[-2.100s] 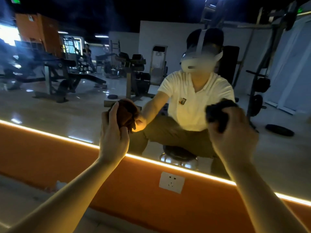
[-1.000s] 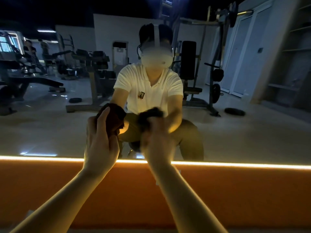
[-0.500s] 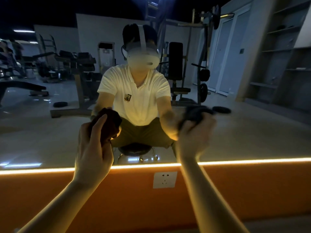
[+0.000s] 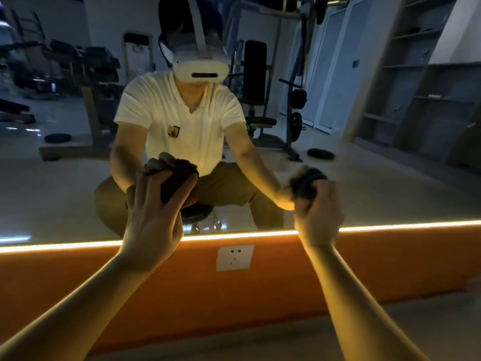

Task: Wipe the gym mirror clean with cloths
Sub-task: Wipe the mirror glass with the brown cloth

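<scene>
The left hand (image 4: 153,217) clutches a bunched brown cloth (image 4: 178,182) and the right hand (image 4: 318,213), blurred, seems to grip a dark cloth (image 4: 305,182), both pressed low on the mirror (image 4: 390,183) just above its glowing strip (image 4: 406,226).

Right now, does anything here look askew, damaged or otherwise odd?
Nothing stands out. The left hand holds a brown cloth against the mirror, the right hand a dark cloth; the wall socket below looks intact.

a gym (weight rack (image 4: 291,100), plates (image 4: 320,153) reflected)
</scene>
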Tool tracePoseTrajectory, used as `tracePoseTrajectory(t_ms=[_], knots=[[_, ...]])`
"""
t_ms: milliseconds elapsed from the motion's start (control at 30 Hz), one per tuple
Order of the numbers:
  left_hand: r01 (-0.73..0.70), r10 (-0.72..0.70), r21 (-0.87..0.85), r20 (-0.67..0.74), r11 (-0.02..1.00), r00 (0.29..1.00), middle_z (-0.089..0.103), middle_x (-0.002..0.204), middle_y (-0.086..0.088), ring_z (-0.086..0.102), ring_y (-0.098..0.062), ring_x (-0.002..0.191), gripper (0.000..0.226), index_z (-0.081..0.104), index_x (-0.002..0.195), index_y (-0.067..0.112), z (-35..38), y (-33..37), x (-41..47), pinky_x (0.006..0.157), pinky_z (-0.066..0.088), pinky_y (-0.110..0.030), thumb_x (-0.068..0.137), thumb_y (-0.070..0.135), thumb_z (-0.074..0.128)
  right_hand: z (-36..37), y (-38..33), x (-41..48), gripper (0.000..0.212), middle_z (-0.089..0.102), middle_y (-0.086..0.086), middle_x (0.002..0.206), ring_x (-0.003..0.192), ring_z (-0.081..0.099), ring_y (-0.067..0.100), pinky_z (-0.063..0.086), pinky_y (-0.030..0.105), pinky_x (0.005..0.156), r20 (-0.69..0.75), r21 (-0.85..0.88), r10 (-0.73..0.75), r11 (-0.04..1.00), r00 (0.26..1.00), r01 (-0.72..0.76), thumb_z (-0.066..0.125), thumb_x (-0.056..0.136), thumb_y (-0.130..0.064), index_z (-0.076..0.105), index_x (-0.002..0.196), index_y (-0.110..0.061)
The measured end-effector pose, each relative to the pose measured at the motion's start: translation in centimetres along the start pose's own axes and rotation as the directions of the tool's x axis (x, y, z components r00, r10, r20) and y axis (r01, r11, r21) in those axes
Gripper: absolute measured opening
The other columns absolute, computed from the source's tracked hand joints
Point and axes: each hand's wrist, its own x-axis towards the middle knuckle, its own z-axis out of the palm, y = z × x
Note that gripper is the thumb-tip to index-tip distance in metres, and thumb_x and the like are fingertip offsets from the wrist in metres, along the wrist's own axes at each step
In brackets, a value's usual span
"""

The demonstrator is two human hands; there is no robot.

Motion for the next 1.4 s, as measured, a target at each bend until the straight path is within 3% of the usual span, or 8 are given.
tracePoseTrajectory(t_ms=[267,433,633,833,933,1133,1300,1400], knots=[[-0.024,0.022,0.014,0.144,1.0,0.989,0.038,0.146,-0.026,0.043,-0.048,0.128,0.068,0.038,0.157,0.016,-1.1,-0.4,-0.5,0.099,0.042,-0.062,0.091,0.026,0.05,0.1,-1.7,-2.2,0.035,0.05,0.028,0.134,0.12,0.055,0.042,0.028,0.023,0.072,-0.086,-0.043,0.415,0.907,0.906,-0.419,0.055,0.101,-0.01,0.053,0.133,0.004],[-0.093,0.089,0.03,0.126,0.995,0.988,0.043,0.144,-0.028,0.045,-0.047,0.127,0.071,0.045,0.151,0.013,-3.2,-3.1,-2.0,0.1,0.045,-0.06,0.084,0.002,0.068,4.6,-8.6,-8.5,0.029,0.056,0.007,0.129,0.116,0.059,0.027,0.057,0.041,0.09,0.163,0.056,-0.083,0.996,0.983,0.075,0.066,0.088,-0.014,0.058,0.115,-0.019],[0.084,-0.09,0.074,0.078,0.994,0.993,0.041,0.141,-0.031,0.046,-0.05,0.123,0.072,0.046,0.15,0.012,-8.3,-8.3,-3.6,0.1,0.047,-0.064,0.084,-0.003,0.072,6.0,-15.4,-12.0,0.025,0.059,0.011,0.108,0.096,0.063,0.026,0.06,0.042,0.071,0.396,0.202,-0.619,0.78,0.679,0.593,0.073,0.081,-0.011,0.069,0.105,-0.016],[0.313,-0.31,0.041,-0.057,0.949,0.949,0.041,0.137,-0.028,0.05,-0.042,0.119,0.062,0.051,0.144,0.004,-12.6,-12.0,-5.1,0.1,0.049,-0.049,0.087,-0.005,0.072,-5.1,-19.3,-5.1,0.022,0.047,0.007,0.077,0.069,0.062,0.003,0.044,0.008,0.064,0.321,0.167,-0.167,0.979,0.932,0.118,0.042,0.103,0.011,0.056,0.121,0.01],[0.405,-0.407,-0.033,-0.075,0.914,0.91,0.046,0.135,-0.024,0.055,-0.041,0.116,0.053,0.052,0.14,0.004,-14.1,-13.0,-5.5,0.095,0.053,-0.049,0.09,-0.001,0.071,-4.3,-17.2,-3.2,0.036,0.052,0.029,0.123,0.114,0.056,0.04,0.038,0.027,0.077,0.154,0.013,0.122,0.992,0.98,-0.126,0.051,0.102,0.002,0.046,0.137,0.006],[0.48,-0.493,-0.132,-0.093,0.867,0.865,0.053,0.131,-0.02,0.061,-0.034,0.112,0.048,0.055,0.135,0.005,-14.9,-13.3,-5.6,0.094,0.053,-0.041,0.091,0.001,0.071,6.4,-25.4,-9.3,0.025,0.059,0.007,0.121,0.091,0.057,0.012,0.051,0.02,0.07,0.105,0.101,-0.227,0.971,0.968,0.216,0.054,0.095,-0.023,0.058,0.119,-0.017],[0.515,-0.541,-0.204,-0.104,0.833,0.834,0.054,0.127,-0.015,0.056,-0.019,0.107,0.044,0.055,0.134,0.009,-14.8,-13.6,-5.5,0.087,0.051,-0.03,0.093,0.0,0.07,8.4,-28.5,-13.3,0.029,0.06,0.007,0.113,0.093,0.067,0.018,0.058,0.026,0.062,0.356,0.276,-0.702,0.71,0.617,0.648,0.074,0.089,-0.016,0.065,0.117,-0.015],[0.488,-0.498,-0.115,-0.079,0.865,0.864,0.055,0.126,-0.016,0.062,-0.03,0.109,0.045,0.056,0.132,0.007,-14.7,-14.3,-6.4,0.09,0.058,-0.045,0.091,0.002,0.072,5.6,-23.3,-8.6,0.02,0.056,-0.004,0.104,0.082,0.057,0.015,0.043,0.009,0.064,0.254,0.207,-0.569,0.822,0.782,0.531,0.058,0.099,-0.014,0.063,0.118,-0.009]])
